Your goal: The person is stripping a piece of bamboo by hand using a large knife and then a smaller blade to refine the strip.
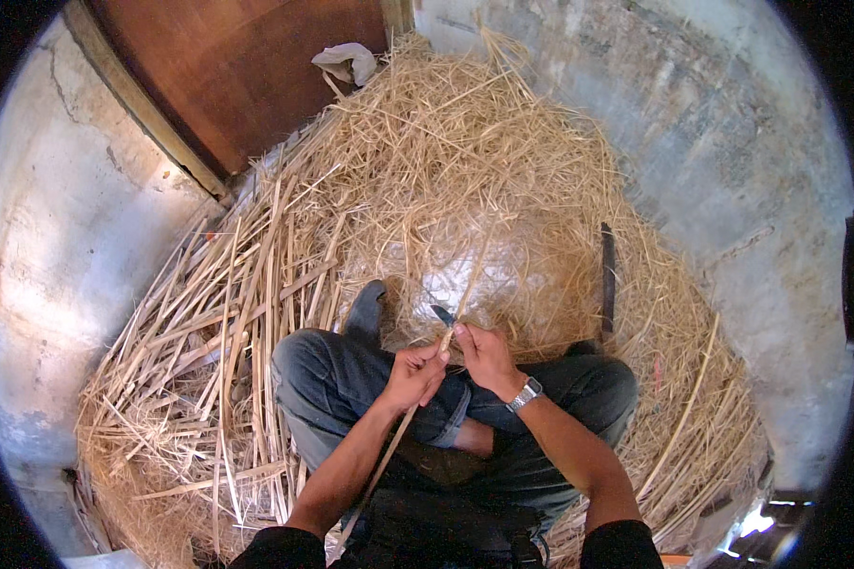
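Observation:
Over my crossed legs, my left hand (pixel 413 376) is closed around a long, thin bamboo strip (pixel 386 460). The strip slants from near my lap up past both hands toward the shavings. Held in my right hand (pixel 487 357) is a knife (pixel 441 314); its dark blade points up and left beside the strip, and its handle is mostly hidden in my fingers. My right thumb presses near the strip, close to the left fingertips. A metal watch (pixel 525 394) sits on my right wrist.
Pale curled shavings (pixel 446 142) heap up ahead and to the right. Many split strips (pixel 247 303) lie piled at my left. A dark flat bar (pixel 607 275) rests on the shavings at right. Worn walls (pixel 721 123) and a brown door (pixel 256 66) enclose the corner; a whitish bag (pixel 351 62) lies by the door.

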